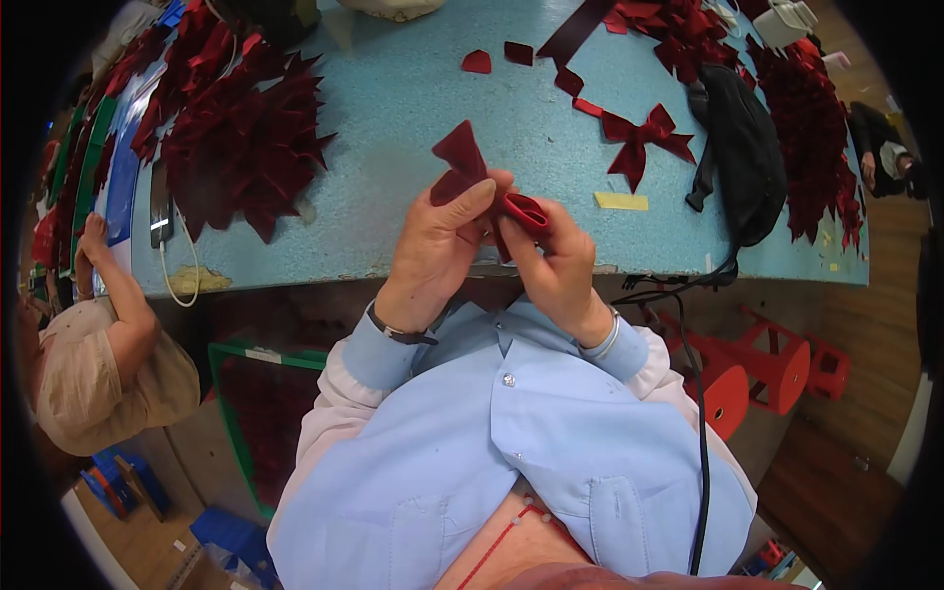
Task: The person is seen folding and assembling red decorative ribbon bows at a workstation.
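Observation:
Between my two hands, just above the table's near edge, is a dark red velvet bow [461, 153]. My left hand [440, 231] pinches its middle, thumb on top, with one pointed tail sticking up and away. The fingers of my right hand [556, 261] close round a looped end of the same bow, at the right. The bow's centre is partly hidden by my fingers. Farther right on the table lies a finished-looking red bow [644, 143], with a narrow red strip running from it toward small cut velvet pieces [518, 53].
Heaps of red bows lie at the left [236, 147] and far right [801, 138] of the blue table [383, 88]. A black waist bag [742, 157] and yellow tape [621, 201] are on the right. A phone [160, 211] charges at left. Red stools [772, 374] stand below; another person [108, 364] sits left.

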Demonstrator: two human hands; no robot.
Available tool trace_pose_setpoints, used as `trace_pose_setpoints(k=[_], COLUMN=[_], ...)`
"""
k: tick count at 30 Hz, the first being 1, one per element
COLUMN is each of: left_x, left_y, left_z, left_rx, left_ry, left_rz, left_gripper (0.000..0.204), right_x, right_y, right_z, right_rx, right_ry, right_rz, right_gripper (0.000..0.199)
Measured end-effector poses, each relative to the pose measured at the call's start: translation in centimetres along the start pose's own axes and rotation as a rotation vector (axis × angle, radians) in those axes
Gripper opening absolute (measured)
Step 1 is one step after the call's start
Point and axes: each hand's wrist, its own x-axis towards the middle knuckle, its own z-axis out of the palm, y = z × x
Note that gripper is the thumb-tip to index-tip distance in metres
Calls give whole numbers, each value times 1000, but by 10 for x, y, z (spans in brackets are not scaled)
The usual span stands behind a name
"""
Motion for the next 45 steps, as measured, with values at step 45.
trace_pose_setpoints(k=[45], left_x=[48], left_y=[-71], left_z=[5], left_rx=[531], left_ry=[-9], left_rz=[80], left_gripper=[28], right_x=[40], right_y=[88], right_z=[-94], right_rx=[479], right_ry=[-158], right_rz=[221], right_gripper=[19])
